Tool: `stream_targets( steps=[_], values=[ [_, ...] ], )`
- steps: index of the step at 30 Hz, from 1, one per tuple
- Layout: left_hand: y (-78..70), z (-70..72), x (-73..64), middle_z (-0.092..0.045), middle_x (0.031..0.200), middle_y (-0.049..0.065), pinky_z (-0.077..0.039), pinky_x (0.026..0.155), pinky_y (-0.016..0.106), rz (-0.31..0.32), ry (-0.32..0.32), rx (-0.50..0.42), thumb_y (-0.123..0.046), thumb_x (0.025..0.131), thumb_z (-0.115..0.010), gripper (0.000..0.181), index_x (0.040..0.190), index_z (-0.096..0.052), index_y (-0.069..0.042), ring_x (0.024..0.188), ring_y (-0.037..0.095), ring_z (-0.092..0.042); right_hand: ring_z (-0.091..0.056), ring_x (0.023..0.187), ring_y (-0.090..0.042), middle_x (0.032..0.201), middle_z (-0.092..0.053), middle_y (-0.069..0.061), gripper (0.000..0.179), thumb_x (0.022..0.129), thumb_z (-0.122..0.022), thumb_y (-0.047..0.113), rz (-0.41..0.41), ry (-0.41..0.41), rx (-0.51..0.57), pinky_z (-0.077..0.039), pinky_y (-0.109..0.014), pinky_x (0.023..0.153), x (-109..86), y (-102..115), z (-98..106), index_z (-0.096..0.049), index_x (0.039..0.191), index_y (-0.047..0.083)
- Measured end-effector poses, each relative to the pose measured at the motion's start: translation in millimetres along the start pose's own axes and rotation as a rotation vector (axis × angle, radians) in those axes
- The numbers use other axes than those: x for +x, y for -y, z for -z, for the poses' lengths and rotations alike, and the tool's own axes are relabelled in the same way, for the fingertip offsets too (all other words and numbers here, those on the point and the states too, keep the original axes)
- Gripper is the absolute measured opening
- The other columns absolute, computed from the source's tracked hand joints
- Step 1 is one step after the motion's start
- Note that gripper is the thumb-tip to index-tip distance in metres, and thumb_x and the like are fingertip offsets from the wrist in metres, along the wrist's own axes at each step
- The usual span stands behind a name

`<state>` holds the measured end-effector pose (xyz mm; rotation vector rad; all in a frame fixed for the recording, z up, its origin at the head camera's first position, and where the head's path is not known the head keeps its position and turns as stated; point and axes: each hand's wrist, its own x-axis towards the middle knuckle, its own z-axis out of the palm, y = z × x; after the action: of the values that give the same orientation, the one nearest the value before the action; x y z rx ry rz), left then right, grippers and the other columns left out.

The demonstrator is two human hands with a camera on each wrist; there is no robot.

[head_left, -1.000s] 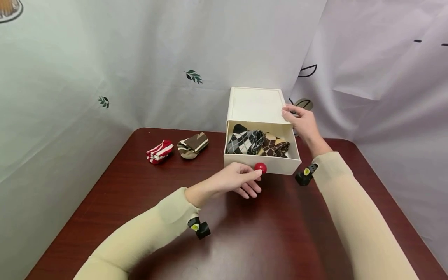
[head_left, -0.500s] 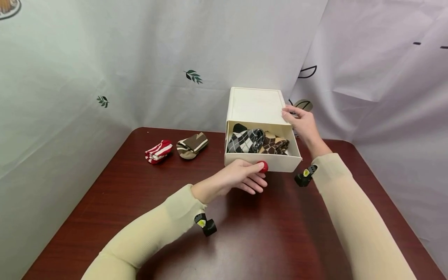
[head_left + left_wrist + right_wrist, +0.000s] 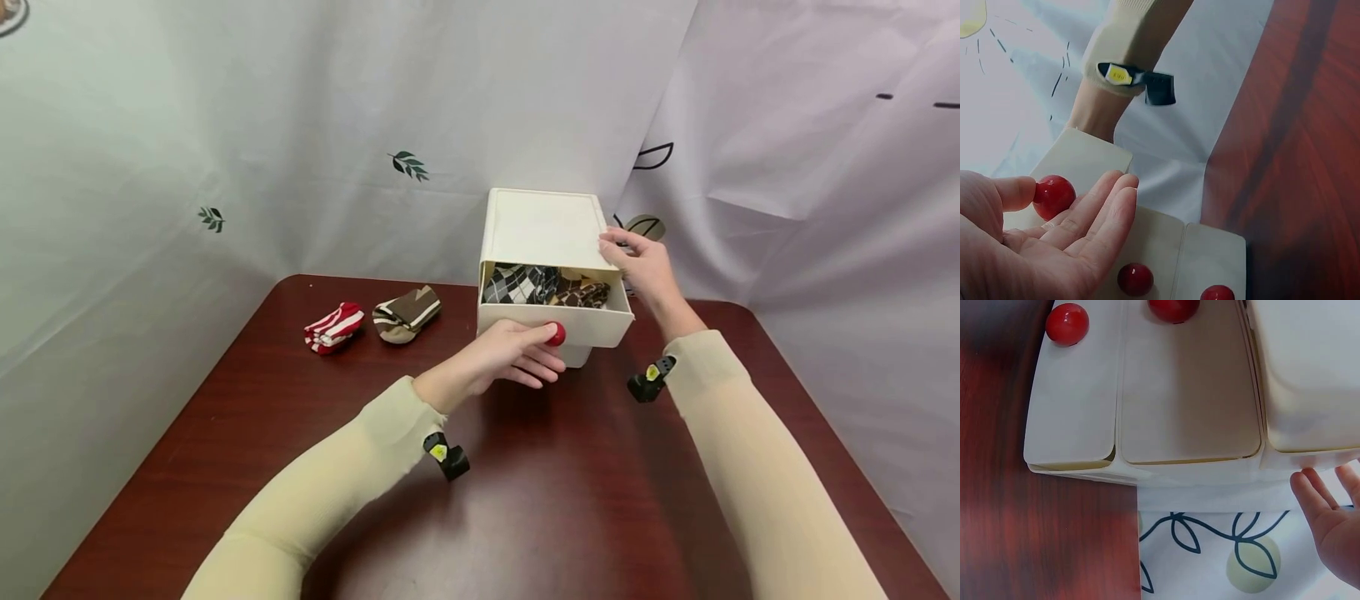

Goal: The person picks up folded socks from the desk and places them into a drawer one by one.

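A white drawer cabinet (image 3: 543, 225) stands at the back, its top drawer (image 3: 592, 325) partly out. Inside lie a black-and-white argyle sock bundle (image 3: 516, 285) and a brown-and-tan one (image 3: 583, 293), partly hidden by the cabinet top. My left hand (image 3: 501, 357) is at the drawer's front, its thumb against the red knob (image 3: 556, 334) and its other fingers extended below. In the left wrist view the thumb tip touches that knob (image 3: 1054, 197). My right hand (image 3: 643, 265) rests its fingertips on the cabinet's top right edge.
On the dark red table (image 3: 360, 400), left of the cabinet, lie a red-and-white striped sock bundle (image 3: 334, 327) and a brown striped one (image 3: 407, 315). Lower drawers with red knobs (image 3: 1135, 279) show below the top drawer. A pale printed curtain (image 3: 360, 108) hangs behind.
The top drawer has slid back toward the cabinet, covering more of the socks inside. My left hand has moved forward with the knob. My right hand stays on the cabinet edge.
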<state>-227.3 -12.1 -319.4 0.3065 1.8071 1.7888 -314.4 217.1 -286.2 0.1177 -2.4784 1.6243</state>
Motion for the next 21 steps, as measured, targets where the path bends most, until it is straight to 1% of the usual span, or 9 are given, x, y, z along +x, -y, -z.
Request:
stream_targets(
  steps=[5,7,10,12,14,16,17,19,21],
  values=[
    [-4.5,4.8,11.5,-0.068,0.098,0.019,-0.054,0.075,0.039,-0.007,-0.022,-0.017,-0.034,0.096,-0.051,0.045,0.122,-0.055,0.002,0.086,0.028,-0.067,-0.050,0.111,-0.018,0.143,-0.041,0.001,0.045,0.089,-0.061,0.038,0.004,-0.003,0.000,-0.044,-0.022,0.075,0.0,-0.4,0.1,-0.060,0.124,0.009],
    [-6.2,7.0,15.6,-0.067,0.098,0.019,-0.054,0.074,0.038,-0.010,-0.034,-0.019,-0.035,0.096,-0.051,0.046,0.121,-0.056,0.003,0.087,0.028,-0.067,-0.051,0.105,-0.014,0.143,-0.041,0.001,0.045,0.089,-0.061,0.038,0.003,-0.003,-0.001,-0.043,-0.021,0.069,0.0,-0.3,0.2,-0.060,0.124,0.010],
    [-9.1,9.8,20.0,-0.068,0.099,0.018,-0.054,0.074,0.036,-0.005,-0.049,-0.019,-0.037,0.096,-0.051,0.050,0.120,-0.057,0.006,0.089,0.027,-0.066,-0.052,0.081,-0.007,0.142,-0.041,0.000,0.045,0.088,-0.062,0.038,0.003,0.001,0.016,-0.040,-0.020,0.055,0.0,0.0,0.4,-0.060,0.123,0.010],
    [-10.8,11.1,22.5,-0.068,0.099,0.017,-0.054,0.075,0.036,0.004,-0.055,-0.020,-0.038,0.095,-0.051,0.052,0.120,-0.057,0.008,0.089,0.026,-0.067,-0.046,0.061,-0.004,0.142,-0.042,-0.001,0.044,0.088,-0.062,0.037,0.002,0.007,0.034,-0.035,-0.021,0.047,-0.1,0.1,0.5,-0.060,0.123,0.010],
    [-12.0,12.1,25.0,-0.068,0.099,0.017,-0.054,0.076,0.037,0.009,-0.057,-0.019,-0.038,0.095,-0.051,0.053,0.120,-0.057,0.008,0.090,0.026,-0.066,-0.038,0.048,-0.005,0.141,-0.042,-0.002,0.043,0.088,-0.063,0.036,0.000,0.008,0.054,-0.032,-0.021,0.042,0.3,0.0,0.1,-0.060,0.123,0.010],
    [-13.1,12.9,27.4,-0.068,0.099,0.017,-0.054,0.076,0.038,0.007,-0.060,-0.017,-0.038,0.095,-0.051,0.052,0.119,-0.057,0.008,0.091,0.027,-0.066,-0.037,0.048,-0.004,0.141,-0.043,-0.002,0.043,0.088,-0.063,0.036,0.003,0.004,0.051,-0.032,-0.021,0.043,0.3,0.1,-0.2,-0.060,0.122,0.010],
    [-13.4,13.4,28.9,-0.068,0.098,0.017,-0.054,0.076,0.038,0.004,-0.062,-0.017,-0.038,0.095,-0.051,0.052,0.118,-0.058,0.008,0.091,0.028,-0.066,-0.041,0.053,-0.004,0.141,-0.043,-0.002,0.043,0.088,-0.063,0.036,0.005,0.000,0.043,-0.033,-0.020,0.044,0.4,0.1,-0.3,-0.061,0.122,0.010],
    [-14.4,14.3,31.5,-0.068,0.097,0.017,-0.054,0.076,0.039,-0.001,-0.069,-0.015,-0.038,0.096,-0.050,0.051,0.117,-0.059,0.008,0.093,0.030,-0.065,-0.048,0.068,-0.006,0.140,-0.044,-0.002,0.043,0.088,-0.062,0.037,0.008,-0.008,0.021,-0.036,-0.020,0.050,0.7,-0.1,-0.2,-0.061,0.122,0.011],
    [-15.6,15.2,34.0,-0.068,0.096,0.017,-0.053,0.077,0.040,-0.002,-0.077,-0.016,-0.038,0.096,-0.050,0.051,0.117,-0.059,0.007,0.095,0.031,-0.064,-0.051,0.088,-0.009,0.140,-0.044,-0.001,0.043,0.088,-0.062,0.037,0.011,-0.012,0.005,-0.040,-0.020,0.059,1.1,-0.1,0.1,-0.061,0.122,0.011]
  ],
)
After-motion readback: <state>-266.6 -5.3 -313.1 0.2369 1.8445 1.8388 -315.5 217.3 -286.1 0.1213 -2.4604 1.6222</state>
